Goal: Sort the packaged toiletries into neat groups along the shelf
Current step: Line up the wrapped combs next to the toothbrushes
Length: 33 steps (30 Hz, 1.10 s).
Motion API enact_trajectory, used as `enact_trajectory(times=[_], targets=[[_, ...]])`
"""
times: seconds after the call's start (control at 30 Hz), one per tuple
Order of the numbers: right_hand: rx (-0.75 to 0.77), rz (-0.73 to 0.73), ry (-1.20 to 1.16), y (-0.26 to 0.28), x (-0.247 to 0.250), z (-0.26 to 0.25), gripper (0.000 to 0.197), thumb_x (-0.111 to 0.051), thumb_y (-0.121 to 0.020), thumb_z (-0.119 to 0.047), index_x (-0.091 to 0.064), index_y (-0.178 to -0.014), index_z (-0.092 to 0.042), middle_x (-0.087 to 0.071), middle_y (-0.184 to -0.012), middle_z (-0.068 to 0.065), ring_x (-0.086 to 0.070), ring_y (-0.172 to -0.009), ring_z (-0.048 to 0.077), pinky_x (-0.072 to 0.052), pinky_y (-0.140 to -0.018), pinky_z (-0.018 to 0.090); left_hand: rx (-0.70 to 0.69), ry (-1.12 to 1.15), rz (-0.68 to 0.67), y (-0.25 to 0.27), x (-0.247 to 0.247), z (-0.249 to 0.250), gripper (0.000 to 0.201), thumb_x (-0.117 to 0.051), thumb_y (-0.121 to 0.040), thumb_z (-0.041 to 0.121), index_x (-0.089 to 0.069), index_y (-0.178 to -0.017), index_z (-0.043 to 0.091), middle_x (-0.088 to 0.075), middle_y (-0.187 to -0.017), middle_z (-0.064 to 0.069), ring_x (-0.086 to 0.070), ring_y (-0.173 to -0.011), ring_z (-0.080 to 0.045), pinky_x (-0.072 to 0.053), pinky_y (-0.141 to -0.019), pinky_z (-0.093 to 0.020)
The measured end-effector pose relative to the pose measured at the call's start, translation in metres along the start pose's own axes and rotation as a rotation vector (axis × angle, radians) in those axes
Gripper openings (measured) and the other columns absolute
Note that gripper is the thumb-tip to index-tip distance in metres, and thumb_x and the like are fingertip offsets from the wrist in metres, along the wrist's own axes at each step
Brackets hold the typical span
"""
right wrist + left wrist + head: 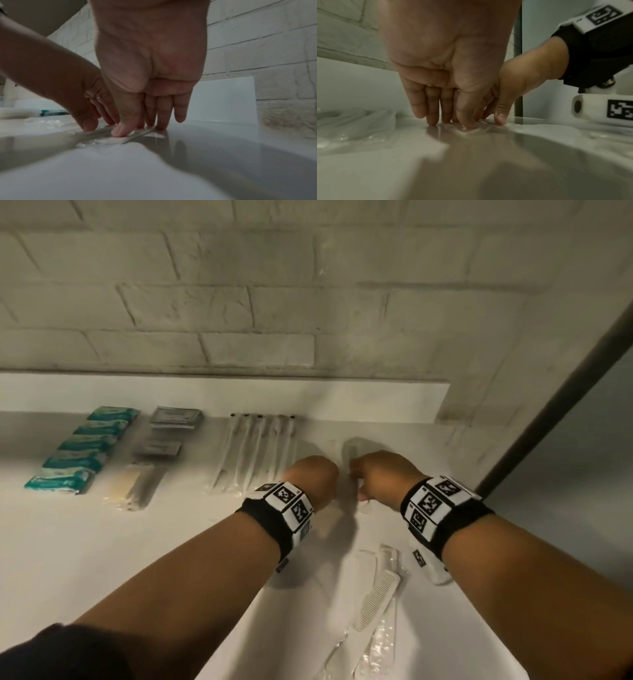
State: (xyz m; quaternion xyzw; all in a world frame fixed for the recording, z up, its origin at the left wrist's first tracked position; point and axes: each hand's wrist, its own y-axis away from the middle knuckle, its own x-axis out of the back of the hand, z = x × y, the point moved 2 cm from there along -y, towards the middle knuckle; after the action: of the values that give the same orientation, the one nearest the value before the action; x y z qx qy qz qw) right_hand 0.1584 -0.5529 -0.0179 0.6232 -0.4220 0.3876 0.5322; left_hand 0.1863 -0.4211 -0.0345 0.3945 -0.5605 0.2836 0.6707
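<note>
A flat white item in a clear wrapper [109, 140] lies on the white shelf [102, 542], right of the toothbrush row. Both hands are on it. My left hand [450, 121] presses its left side with straight fingers [431, 119] and the thumb tip. My right hand [142, 128] presses the thumb on the white end, with its fingers [163, 121] standing straight on the shelf behind. In the head view the left hand [313, 477] and right hand [380, 474] sit close together and hide most of the wrapper [352, 453].
Along the shelf from the left lie a row of teal packets [82, 450], grey boxes [176, 417], a pale yellow pack [133, 484] and several wrapped toothbrushes [253, 453]. Wrapped white combs [376, 601] lie near the front. A brick wall [274, 302] backs the shelf, with a dark post [548, 412] at right.
</note>
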Motion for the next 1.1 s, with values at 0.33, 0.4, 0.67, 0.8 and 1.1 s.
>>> enact_trajectory(times=[0.33,0.4,0.67,0.8,1.1], targets=[[-0.050,0.015,-0.049,-0.006,-0.007,0.007,0.061,-0.059,-0.089,-0.024,-0.034,-0.144,-0.015,-0.058,-0.129,0.013,-0.060,-0.112,0.032,-0.050,-0.093,0.041,-0.028,-0.084,0.034,-0.019,-0.012,-0.003,0.027,-0.051,-0.091,0.016,-0.065,-0.114,0.010,-0.066,-0.109,-0.011,-0.062,-0.104,-0.029,-0.049,-0.083,-0.035],[-0.039,-0.002,-0.056,-0.005,-0.007,0.006,0.061,-0.056,-0.092,-0.022,-0.029,-0.146,-0.012,-0.056,-0.132,0.015,-0.059,-0.113,0.033,-0.049,-0.095,0.042,-0.032,-0.100,0.032,-0.020,-0.012,-0.003,0.027,-0.052,-0.091,0.017,-0.065,-0.114,0.010,-0.066,-0.109,-0.011,-0.062,-0.104,-0.029,-0.048,-0.082,-0.035],[-0.033,0.014,-0.306,0.015,0.006,0.002,0.073,-0.061,-0.091,-0.025,-0.021,-0.152,-0.016,-0.025,-0.157,0.012,-0.032,-0.140,0.031,-0.035,-0.111,0.040,-0.068,-0.140,0.018,-0.015,0.000,0.000,0.029,-0.051,-0.093,0.020,-0.064,-0.116,0.009,-0.066,-0.114,-0.013,-0.061,-0.107,-0.031,-0.046,-0.080,-0.034],[0.062,-0.160,-0.566,0.055,0.000,-0.006,0.036,-0.077,-0.076,-0.003,-0.066,-0.103,-0.024,-0.052,-0.116,-0.009,-0.058,-0.112,0.016,-0.058,-0.070,0.024,-0.076,-0.154,-0.062,-0.011,0.003,0.004,0.025,-0.052,-0.090,0.017,-0.068,-0.109,0.010,-0.068,-0.108,-0.011,-0.064,-0.100,-0.030,-0.044,-0.072,-0.031],[0.290,-0.205,0.245,0.118,-0.029,-0.031,0.039,-0.077,-0.070,-0.015,-0.055,-0.100,-0.028,-0.037,-0.119,-0.004,-0.035,-0.098,0.016,-0.044,-0.088,0.034,-0.015,-0.031,-0.055,-0.006,0.002,0.000,0.038,-0.050,-0.093,0.018,-0.056,-0.131,0.015,-0.055,-0.136,-0.008,-0.051,-0.123,-0.027,-0.042,-0.100,-0.034]])
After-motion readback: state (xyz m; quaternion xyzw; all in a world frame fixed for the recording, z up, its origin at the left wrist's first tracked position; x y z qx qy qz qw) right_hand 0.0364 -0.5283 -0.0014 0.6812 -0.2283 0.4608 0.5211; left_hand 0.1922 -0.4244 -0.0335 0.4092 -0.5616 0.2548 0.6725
